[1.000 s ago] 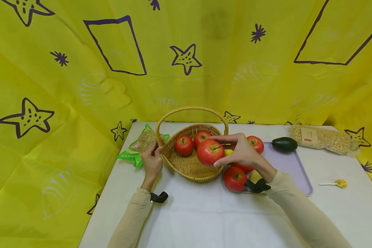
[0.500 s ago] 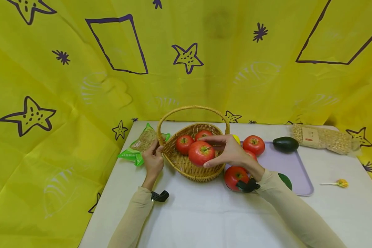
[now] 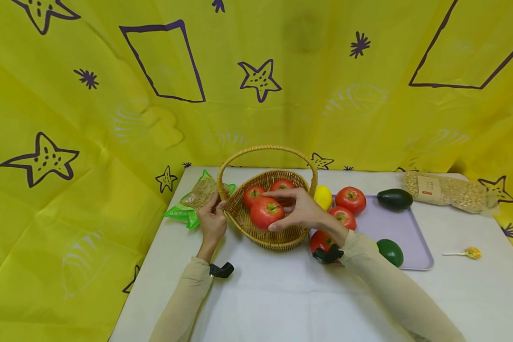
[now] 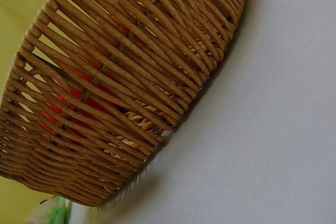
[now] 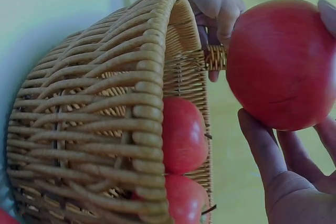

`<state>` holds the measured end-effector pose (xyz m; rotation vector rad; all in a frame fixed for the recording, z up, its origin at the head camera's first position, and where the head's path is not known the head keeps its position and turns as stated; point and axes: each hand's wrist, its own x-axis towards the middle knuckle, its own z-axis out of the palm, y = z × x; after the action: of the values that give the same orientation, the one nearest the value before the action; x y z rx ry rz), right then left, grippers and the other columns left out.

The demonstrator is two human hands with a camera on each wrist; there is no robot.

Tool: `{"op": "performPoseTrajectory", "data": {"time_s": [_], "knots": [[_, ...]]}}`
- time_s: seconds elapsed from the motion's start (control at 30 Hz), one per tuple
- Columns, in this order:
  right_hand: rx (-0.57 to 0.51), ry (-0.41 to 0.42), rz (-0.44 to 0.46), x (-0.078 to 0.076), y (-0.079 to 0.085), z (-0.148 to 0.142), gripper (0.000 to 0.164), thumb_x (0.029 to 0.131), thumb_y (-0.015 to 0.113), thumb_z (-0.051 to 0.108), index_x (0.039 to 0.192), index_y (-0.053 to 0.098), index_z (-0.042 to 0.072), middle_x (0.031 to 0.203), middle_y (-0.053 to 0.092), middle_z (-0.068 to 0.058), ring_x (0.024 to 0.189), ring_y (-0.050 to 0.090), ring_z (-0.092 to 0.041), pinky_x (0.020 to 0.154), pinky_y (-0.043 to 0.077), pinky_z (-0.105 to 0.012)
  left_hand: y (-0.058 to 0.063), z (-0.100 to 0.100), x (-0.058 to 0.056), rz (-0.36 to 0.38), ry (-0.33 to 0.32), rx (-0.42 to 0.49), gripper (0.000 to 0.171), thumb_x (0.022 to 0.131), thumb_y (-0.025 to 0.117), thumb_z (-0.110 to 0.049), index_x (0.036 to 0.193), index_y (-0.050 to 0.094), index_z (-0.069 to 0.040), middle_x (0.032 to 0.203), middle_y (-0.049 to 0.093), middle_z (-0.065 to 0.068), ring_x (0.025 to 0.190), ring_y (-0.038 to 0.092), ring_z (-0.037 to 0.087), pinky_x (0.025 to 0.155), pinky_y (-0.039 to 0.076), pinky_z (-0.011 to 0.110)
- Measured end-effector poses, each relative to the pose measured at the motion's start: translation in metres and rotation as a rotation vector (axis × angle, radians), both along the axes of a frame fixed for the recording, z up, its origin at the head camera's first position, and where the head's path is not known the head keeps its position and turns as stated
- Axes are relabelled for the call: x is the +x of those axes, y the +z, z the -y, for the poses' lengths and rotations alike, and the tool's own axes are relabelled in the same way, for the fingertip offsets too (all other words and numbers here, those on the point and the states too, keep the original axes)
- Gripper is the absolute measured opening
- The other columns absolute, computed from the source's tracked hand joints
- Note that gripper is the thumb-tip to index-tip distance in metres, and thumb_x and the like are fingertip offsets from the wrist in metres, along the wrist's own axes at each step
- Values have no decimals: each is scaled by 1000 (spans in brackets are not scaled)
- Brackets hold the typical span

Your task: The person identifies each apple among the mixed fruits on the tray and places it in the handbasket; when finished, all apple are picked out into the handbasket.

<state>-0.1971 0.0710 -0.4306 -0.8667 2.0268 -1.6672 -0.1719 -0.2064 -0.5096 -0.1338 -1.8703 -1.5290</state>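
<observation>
A wicker basket (image 3: pixel 278 243) with a tall arched handle stands on the white table, two red apples (image 5: pixel 184 137) inside it. My right hand (image 3: pixel 302 209) grips another red apple (image 3: pixel 267 213) between thumb and fingers, above the basket's opening. In the right wrist view that apple (image 5: pixel 283 64) is clear of the rim, with my fingertips against its side. My left hand (image 3: pixel 212 221) holds the handle's base at the basket's left end; the right wrist view shows its fingers (image 5: pixel 229 22) around it. The left wrist view shows only the basket's woven side (image 4: pixel 121 82), without the hand.
Right of the basket, a lilac tray (image 3: pixel 414 237) bears several red apples (image 3: pixel 350 200), a dark avocado (image 3: pixel 394 199) and a green fruit (image 3: pixel 390 252). A lemon (image 3: pixel 323 197) lies between. A green packet (image 3: pixel 196 197), a grain bag (image 3: pixel 444 191) and a lollipop (image 3: pixel 463 253) lie around.
My right hand has carried the apple leftward, from the basket's right side to over its middle. The lemon and more of the tray have come into sight. My left hand stays on the handle.
</observation>
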Motion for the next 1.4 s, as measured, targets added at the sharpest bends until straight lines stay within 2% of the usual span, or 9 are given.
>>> {"op": "performPoseTrajectory", "data": {"time_s": [0.1,0.13,0.43,0.67,0.87,0.97,1.13,1.4], "knots": [[32,-4,19,-1,0,4,76,73,96,11,144,68,11,149,59,-15,125,66,-35,104,61,-42,-1,0,-1,-6,5,0,43,94,61,21,136,58,18,116,72,36,112,72,44,92,58,12],[44,-5,21,-2,0,6,76,73,96,11,144,68,12,149,59,-15,126,66,-35,104,61,-43,-1,0,-1,-9,2,-2,43,94,61,21,136,58,17,116,73,35,112,72,46,92,58,12],[126,10,2,-9,1,13,78,70,99,14,141,69,9,146,64,-17,124,69,-34,106,60,-44,-1,1,-1,-24,-16,-11,41,96,63,18,137,61,14,116,73,36,113,72,48,93,60,17],[212,35,-35,-17,0,15,77,63,105,23,135,76,22,141,66,-7,118,68,-26,97,62,-38,1,-3,-2,-7,24,-34,39,94,62,20,133,57,22,115,70,39,111,68,55,93,57,12],[262,82,-77,-23,-2,19,77,63,105,26,134,76,22,140,69,-6,108,64,-19,92,60,-33,-1,0,-1,-18,-18,-5,40,96,64,15,136,60,16,116,71,39,113,70,53,95,59,17],[281,103,-97,-26,-2,22,78,63,105,27,134,76,19,138,71,-7,111,64,-18,97,59,-34,-1,2,0,-34,-34,-3,41,97,65,13,138,61,13,116,72,37,115,70,50,96,61,22],[310,129,-113,-32,-2,25,79,63,105,26,135,75,15,139,72,-5,126,62,-21,107,55,-39,-2,3,0,-39,-32,-4,41,97,66,11,138,62,10,117,74,34,114,71,49,96,62,26],[384,149,-108,-39,-4,28,74,64,105,28,132,77,16,139,72,-4,127,56,-21,110,52,-40,-1,0,-2,-34,-22,2,43,92,61,24,135,59,19,114,70,42,110,67,59,93,59,14]]}}
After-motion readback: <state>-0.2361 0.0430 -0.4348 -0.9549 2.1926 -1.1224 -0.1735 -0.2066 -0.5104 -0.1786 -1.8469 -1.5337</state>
